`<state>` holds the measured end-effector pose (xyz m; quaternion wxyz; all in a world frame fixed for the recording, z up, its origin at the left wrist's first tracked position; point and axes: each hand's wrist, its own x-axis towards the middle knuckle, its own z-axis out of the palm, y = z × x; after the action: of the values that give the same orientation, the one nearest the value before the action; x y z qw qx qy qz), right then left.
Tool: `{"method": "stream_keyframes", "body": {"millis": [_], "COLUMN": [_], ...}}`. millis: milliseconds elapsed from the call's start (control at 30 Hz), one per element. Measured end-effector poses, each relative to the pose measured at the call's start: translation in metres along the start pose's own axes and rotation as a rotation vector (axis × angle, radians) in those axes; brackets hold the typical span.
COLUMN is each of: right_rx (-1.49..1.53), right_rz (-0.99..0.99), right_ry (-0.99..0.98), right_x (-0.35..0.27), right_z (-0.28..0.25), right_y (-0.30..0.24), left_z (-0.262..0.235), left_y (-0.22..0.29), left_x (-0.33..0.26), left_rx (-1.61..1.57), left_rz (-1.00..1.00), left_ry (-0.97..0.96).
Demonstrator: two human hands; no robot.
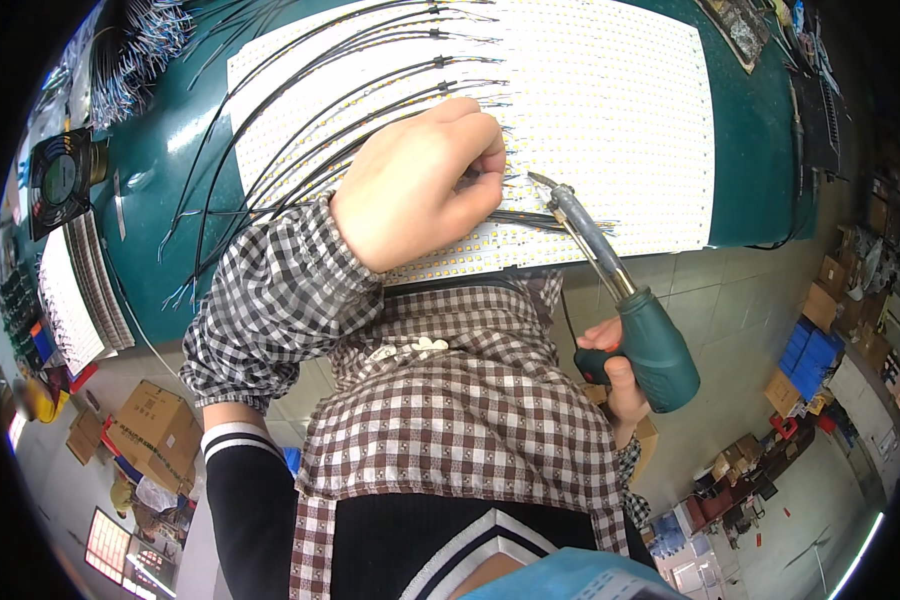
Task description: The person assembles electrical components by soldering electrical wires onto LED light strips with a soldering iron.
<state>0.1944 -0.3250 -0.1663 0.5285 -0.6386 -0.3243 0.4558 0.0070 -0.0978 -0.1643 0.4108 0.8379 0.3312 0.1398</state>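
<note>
My left hand (420, 185) is closed over thin black wires (300, 150) and pinches them against a large white LED panel (610, 110) on a green bench. My right hand (615, 375) grips the green handle of a soldering gun (642, 335). Its metal tip (542, 181) points at the panel just right of my left fingers. Several black wires fan out to the left across the panel. My checked sleeves and apron fill the lower middle of the view.
A small black fan (58, 180) stands at the bench's left end, with more LED strips (70, 290) beneath it. Cardboard boxes (155, 430) sit on the floor at the left, blue boxes (808, 355) and other clutter on the floor at the right. The green bench (755, 130) edge runs along the panel's right.
</note>
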Motion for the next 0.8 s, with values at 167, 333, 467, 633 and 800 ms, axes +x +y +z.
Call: {"method": "stream_keyframes", "body": {"millis": [167, 333, 467, 633, 800], "right_rx": [0.129, 0.120, 0.058, -0.029, 0.007], "right_rz": [-0.031, -0.016, -0.030, -0.066, 0.013], "right_ry": [0.024, 0.017, 0.001, -0.045, -0.037], "right_x": [0.000, -0.001, -0.001, -0.002, 0.000], "right_z": [-0.001, -0.002, -0.003, -0.008, 0.001], "right_y": [0.008, 0.010, 0.011, 0.017, 0.000], "left_z": [0.000, 0.001, 0.000, 0.000, 0.000], "left_y": [0.000, 0.000, 0.001, 0.001, 0.000], "left_x": [0.000, 0.000, 0.000, 0.000, 0.000], "left_rx": [0.005, 0.003, 0.005, 0.010, -0.004], "left_rz": [-0.005, -0.007, -0.011, -0.019, -0.015], "left_ry": [-0.003, -0.001, -0.003, -0.006, 0.000]}}
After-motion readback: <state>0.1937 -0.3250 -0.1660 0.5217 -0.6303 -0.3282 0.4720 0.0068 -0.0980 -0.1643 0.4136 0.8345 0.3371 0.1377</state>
